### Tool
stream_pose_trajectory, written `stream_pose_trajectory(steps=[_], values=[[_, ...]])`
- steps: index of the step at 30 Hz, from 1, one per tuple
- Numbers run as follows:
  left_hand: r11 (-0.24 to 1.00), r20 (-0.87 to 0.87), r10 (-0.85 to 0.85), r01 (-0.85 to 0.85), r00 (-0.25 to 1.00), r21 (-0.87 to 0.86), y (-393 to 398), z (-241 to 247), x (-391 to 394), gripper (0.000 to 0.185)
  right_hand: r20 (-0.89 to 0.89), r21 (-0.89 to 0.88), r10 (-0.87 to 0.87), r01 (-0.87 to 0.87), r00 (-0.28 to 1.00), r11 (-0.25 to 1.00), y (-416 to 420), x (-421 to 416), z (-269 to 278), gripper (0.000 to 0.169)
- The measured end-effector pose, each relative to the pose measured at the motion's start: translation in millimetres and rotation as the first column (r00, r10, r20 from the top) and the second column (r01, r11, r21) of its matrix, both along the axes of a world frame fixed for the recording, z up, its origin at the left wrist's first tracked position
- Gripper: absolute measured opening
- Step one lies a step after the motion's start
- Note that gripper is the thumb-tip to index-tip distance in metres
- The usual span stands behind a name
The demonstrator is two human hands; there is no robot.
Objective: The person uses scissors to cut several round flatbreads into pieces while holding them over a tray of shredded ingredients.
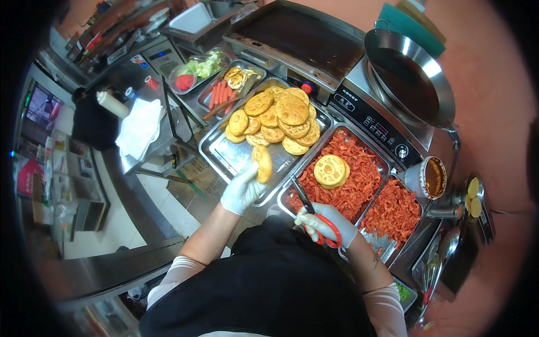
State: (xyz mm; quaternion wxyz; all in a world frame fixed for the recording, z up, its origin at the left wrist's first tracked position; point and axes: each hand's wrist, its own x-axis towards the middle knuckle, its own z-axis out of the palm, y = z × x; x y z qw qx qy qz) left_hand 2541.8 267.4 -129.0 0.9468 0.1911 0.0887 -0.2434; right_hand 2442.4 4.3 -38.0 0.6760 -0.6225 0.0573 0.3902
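My left hand (244,188), in a pale glove, holds a round flatbread (262,163) on edge over the near side of a metal tray (223,156). A heap of browned flatbreads (271,116) fills the far part of that tray. My right hand (326,223), gloved too, grips red-handled scissors (332,229), whose dark blades point up and left over a steel pan's near corner. In that pan lie red-sauced meat strips (353,198), with a couple of stacked flatbreads (331,170) on top. Whether the blades are apart is unclear.
Beyond the trays stand a flat griddle (299,38) and a wide steel wok (408,80) on an induction cooker (370,122). Sausages (219,93) and lettuce (206,66) sit at the back left. More meat (396,210) and a sauce tub (425,177) are right. A person in black (92,122) is far left.
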Motion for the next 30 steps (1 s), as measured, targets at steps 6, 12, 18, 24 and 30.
stream_pose_trajectory(steps=[6,12,18,24,30], values=[[1.0,0.139,0.027,-0.029,0.99,0.01,-34.1,38.0,-18.3,0.041,0.08,0.044,0.01,-0.014,0.997,0.999,10.2,-1.9,22.6,0.033],[0.998,0.004,0.065,-0.065,0.998,-0.022,-44.2,40.7,-20.5,0.042,0.061,0.007,0.016,-0.017,0.998,1.0,7.5,-9.5,29.4,0.036],[0.992,-0.024,0.068,-0.07,0.997,-0.109,-57.9,48.2,-31.9,0.041,0.037,0.06,-0.026,0.024,0.999,0.998,3.3,-16.3,17.4,0.042],[0.985,0.194,0.124,-0.144,0.973,0.093,-66.4,55.3,-43.6,0.043,0.096,0.172,-0.04,0.023,0.995,0.985,4.9,-20.0,13.5,0.052],[0.997,0.148,0.031,-0.041,0.988,0.061,-77.9,53.2,-58.9,0.038,0.178,0.218,-0.187,0.147,0.966,0.965,17.3,-13.9,8.4,0.049]])
